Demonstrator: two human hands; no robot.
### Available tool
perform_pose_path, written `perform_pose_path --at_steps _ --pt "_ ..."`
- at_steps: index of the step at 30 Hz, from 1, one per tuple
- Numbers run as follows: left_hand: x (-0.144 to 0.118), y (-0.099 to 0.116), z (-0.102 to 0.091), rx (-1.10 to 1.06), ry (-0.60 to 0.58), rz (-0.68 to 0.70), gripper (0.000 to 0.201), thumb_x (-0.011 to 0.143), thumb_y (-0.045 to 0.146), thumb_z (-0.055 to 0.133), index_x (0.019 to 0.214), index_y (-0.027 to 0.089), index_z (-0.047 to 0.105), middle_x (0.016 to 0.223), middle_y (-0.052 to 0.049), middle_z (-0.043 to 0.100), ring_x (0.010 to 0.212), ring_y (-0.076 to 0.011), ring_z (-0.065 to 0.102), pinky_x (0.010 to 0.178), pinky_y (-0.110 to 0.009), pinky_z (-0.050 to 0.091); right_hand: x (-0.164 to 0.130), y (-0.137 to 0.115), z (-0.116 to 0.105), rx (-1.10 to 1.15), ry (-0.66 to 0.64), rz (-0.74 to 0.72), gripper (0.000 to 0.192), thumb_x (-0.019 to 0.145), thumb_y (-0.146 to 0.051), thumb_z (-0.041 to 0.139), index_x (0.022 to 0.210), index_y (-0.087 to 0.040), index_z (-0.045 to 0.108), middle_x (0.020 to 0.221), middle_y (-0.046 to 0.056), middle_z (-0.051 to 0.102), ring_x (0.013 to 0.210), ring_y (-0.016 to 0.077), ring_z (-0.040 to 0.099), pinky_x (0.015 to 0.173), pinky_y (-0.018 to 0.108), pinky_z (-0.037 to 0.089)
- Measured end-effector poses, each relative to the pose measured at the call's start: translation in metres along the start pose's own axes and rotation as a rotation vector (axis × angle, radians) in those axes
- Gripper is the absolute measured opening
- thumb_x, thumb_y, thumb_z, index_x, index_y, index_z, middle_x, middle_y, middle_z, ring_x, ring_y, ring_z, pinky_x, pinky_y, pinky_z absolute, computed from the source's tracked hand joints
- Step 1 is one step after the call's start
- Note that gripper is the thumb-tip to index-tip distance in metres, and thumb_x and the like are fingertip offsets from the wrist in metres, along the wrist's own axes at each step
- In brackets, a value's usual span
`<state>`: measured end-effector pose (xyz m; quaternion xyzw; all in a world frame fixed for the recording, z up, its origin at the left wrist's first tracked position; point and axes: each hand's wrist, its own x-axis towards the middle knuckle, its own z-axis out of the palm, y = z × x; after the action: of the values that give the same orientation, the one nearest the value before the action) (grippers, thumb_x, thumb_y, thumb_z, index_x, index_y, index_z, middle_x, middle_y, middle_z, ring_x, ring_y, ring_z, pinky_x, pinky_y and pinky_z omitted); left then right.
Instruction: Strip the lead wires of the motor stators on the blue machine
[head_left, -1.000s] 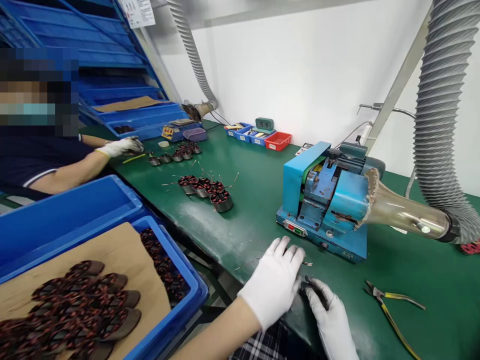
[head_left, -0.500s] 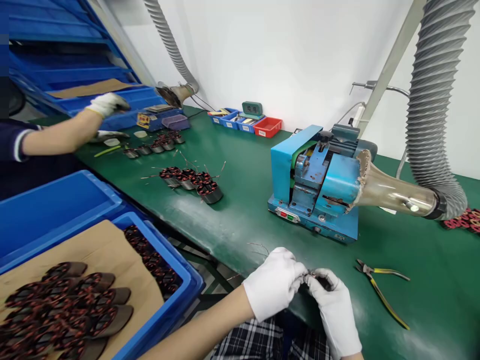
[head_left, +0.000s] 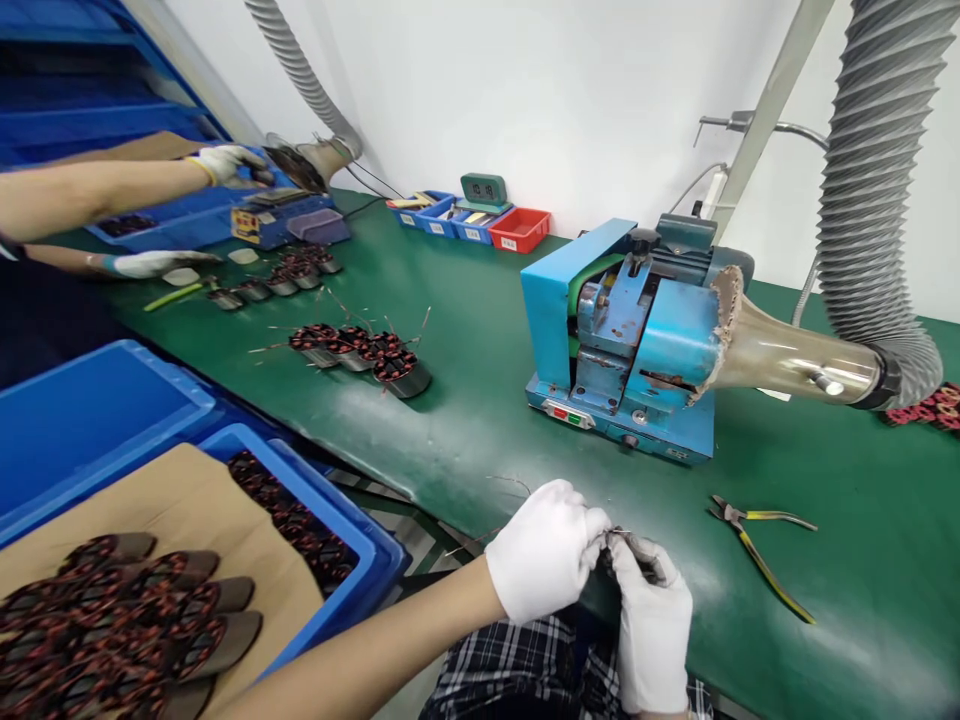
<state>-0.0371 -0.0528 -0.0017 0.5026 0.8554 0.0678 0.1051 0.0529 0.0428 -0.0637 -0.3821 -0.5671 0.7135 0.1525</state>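
At the near edge of the green table (head_left: 480, 420), my two gloved hands meet over a small dark part (head_left: 643, 556). My left hand (head_left: 546, 548) is curled closed, its fingertips pressed against the part from the left. My right hand (head_left: 651, 618) is closed around the part from below and behind, with the thumb lying over its top. Most of the part is hidden by my gloves, so I cannot tell exactly what it is; only a dark sliver with a thin wire end shows between my hands. It sits just off the table edge, above my checked trousers (head_left: 525, 670).

A pair of yellow-handled cutters (head_left: 757, 555) lies on the table to my right, apart from both hands. Beyond my hands stands a blue machine (head_left: 622, 360), with a metal funnel (head_left: 787, 355) at its right side joined to a grey ribbed hose (head_left: 877, 190). A few thin wire scraps (head_left: 510, 485) lie on the table just past my left hand.

Farther left, a short row of copper-wound coils (head_left: 360, 350) stands on the table. A blue bin (head_left: 352, 560) at my left holds more coils on a sheet of cardboard (head_left: 187, 500). At the far left another person's gloved hand (head_left: 154, 263) rests on the table and a second gloved hand (head_left: 229, 163) is raised near a blue tray. Small blue and red trays (head_left: 480, 222) sit against the wall.
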Motion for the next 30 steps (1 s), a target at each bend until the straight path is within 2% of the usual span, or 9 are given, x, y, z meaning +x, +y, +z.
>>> perform_pose_path --at_steps 3,9,12,15,18,21,24,26,30 --pt "0.0 -0.001 -0.003 -0.015 -0.014 0.006 0.014 0.083 0.021 0.04 0.073 0.02 0.05 0.066 -0.002 0.06 0.064 -0.0203 0.055 0.064 -0.033 0.039 0.001 -0.001 -0.01 -0.229 -0.015 -0.267 0.025 0.069 -0.035 0.067 0.085 -0.016 0.065 0.084 0.008 0.07 0.076 0.0212 0.064 0.071 0.034 0.052" --pt "0.001 -0.004 -0.006 -0.021 -0.006 0.039 0.015 0.083 0.02 0.041 0.071 0.02 0.049 0.065 -0.002 0.059 0.062 -0.0185 0.054 0.063 -0.031 0.038 0.026 -0.016 -0.036 -0.81 -0.251 -1.165 0.025 0.084 -0.018 0.051 0.107 -0.017 0.06 0.099 0.008 0.068 0.093 0.0207 0.061 0.08 0.035 0.049" --pt "0.001 -0.005 -0.006 -0.032 -0.002 0.063 0.014 0.083 0.019 0.042 0.071 0.02 0.05 0.065 -0.001 0.06 0.061 -0.0178 0.053 0.061 -0.03 0.037 0.028 -0.024 -0.037 -0.982 -0.26 -1.338 0.026 0.085 -0.015 0.046 0.107 -0.013 0.059 0.098 0.01 0.068 0.096 0.0237 0.059 0.079 0.037 0.047" --pt "0.001 -0.007 0.0 -0.026 0.039 0.089 0.01 0.08 0.02 0.046 0.071 0.02 0.051 0.061 0.0 0.058 0.059 -0.0172 0.052 0.058 -0.03 0.034 0.019 -0.027 -0.031 -1.038 -0.219 -1.151 0.023 0.085 -0.018 0.043 0.091 -0.016 0.065 0.086 0.01 0.069 0.084 0.0265 0.061 0.075 0.041 0.045" --pt "0.001 -0.007 0.009 0.002 0.102 0.145 0.01 0.078 0.023 0.05 0.069 0.019 0.051 0.058 0.0 0.056 0.057 -0.0169 0.05 0.057 -0.031 0.034 0.011 -0.03 -0.022 -0.739 -0.348 -0.45 0.026 0.083 -0.031 0.045 0.064 -0.019 0.059 0.059 0.005 0.061 0.057 0.0201 0.056 0.058 0.034 0.045" --pt "0.0 -0.007 0.015 0.055 0.163 0.193 0.01 0.078 0.022 0.049 0.068 0.019 0.052 0.058 -0.001 0.056 0.057 -0.0174 0.05 0.057 -0.032 0.034 0.014 -0.038 -0.019 -0.323 -0.54 0.133 0.028 0.08 -0.039 0.047 0.062 -0.019 0.051 0.055 0.001 0.055 0.049 0.0154 0.051 0.049 0.028 0.043" --pt "0.0 -0.006 0.014 0.055 0.159 0.209 0.009 0.077 0.021 0.048 0.07 0.018 0.053 0.058 -0.001 0.055 0.057 -0.0172 0.05 0.057 -0.032 0.035 0.023 -0.049 -0.026 -0.425 -0.696 0.218 0.022 0.076 -0.037 0.054 0.066 -0.017 0.055 0.058 0.002 0.059 0.052 0.0164 0.054 0.052 0.029 0.044" --pt "0.001 -0.006 0.01 0.044 0.133 0.208 0.008 0.077 0.02 0.048 0.071 0.018 0.053 0.058 -0.001 0.056 0.057 -0.0171 0.05 0.058 -0.032 0.035 0.028 -0.053 -0.032 -0.729 -0.696 -0.043 0.013 0.069 -0.027 0.062 0.077 -0.016 0.06 0.07 0.005 0.065 0.064 0.0203 0.059 0.06 0.032 0.046" --pt "0.002 -0.008 0.005 0.049 0.128 0.219 0.008 0.075 0.015 0.048 0.07 0.018 0.052 0.058 0.0 0.057 0.057 -0.0165 0.05 0.056 -0.032 0.033 0.032 -0.055 -0.038 -1.193 -0.532 -1.161 0.02 0.078 -0.009 0.05 0.091 -0.012 0.064 0.084 0.012 0.068 0.078 0.0246 0.06 0.074 0.04 0.045"
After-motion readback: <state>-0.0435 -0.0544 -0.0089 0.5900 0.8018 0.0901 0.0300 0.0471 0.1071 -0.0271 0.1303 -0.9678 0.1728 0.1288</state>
